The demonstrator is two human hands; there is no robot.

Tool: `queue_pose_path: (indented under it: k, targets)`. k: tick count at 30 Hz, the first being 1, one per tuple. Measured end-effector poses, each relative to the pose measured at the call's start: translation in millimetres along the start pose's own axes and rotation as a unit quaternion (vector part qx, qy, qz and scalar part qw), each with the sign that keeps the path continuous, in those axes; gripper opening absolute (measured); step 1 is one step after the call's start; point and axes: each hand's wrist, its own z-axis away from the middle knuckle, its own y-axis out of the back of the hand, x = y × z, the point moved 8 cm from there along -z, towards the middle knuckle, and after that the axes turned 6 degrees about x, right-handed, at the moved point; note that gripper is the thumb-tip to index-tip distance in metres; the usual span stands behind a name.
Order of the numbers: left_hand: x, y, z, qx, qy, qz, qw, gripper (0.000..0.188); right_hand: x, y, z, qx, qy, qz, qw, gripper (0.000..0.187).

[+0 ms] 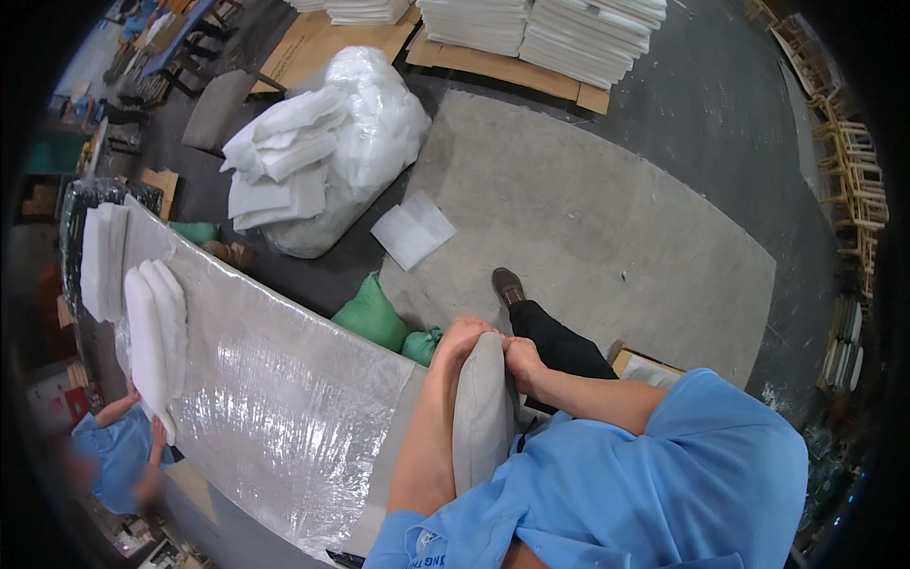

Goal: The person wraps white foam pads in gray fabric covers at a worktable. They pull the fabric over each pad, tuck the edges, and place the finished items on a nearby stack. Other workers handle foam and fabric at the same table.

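A light grey cushion [480, 417] stands on edge against my body, between my two forearms. My left hand [462, 339] is closed over its far corner from the left side. On the other side of that same corner, my right hand [520, 360] grips with bent fingers. Both hands almost meet at the cushion's tip, and the fingertips are partly hidden. Left of the cushion lies the long table [265, 379], covered in shiny clear plastic film.
Green sacks [372, 315] sit beside the table. Beyond them stands a plastic-wrapped bundle [370, 123] with white padding [284, 142]. A white sheet [413, 230] lies on the floor. At left, a co-worker [118, 455] handles white padding [156, 332]. Stacked white sheets [531, 38] rest on cardboard.
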Motion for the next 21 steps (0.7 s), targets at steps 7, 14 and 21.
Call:
queue_pose_path:
  k: [7,14,21]
  targets:
    - [-33.3,15.0,3.9,0.040,-0.002,0.066,0.997,0.010,23.7,-16.8,-17.5,-0.080,-0.097,0.057,0.990,0.027]
    - [-70.8,21.3,-7.6,0.132,-0.037,-0.104,0.985,0.024,39.9,-26.6,-22.3,-0.129,-0.162,0.087,0.974,0.029]
    - [-45.9,26.8,43.7,0.233,-0.054,-0.123,0.963,0.038,20.8,-36.6,7.7,-0.205,-0.121,0.090,0.967,0.035]
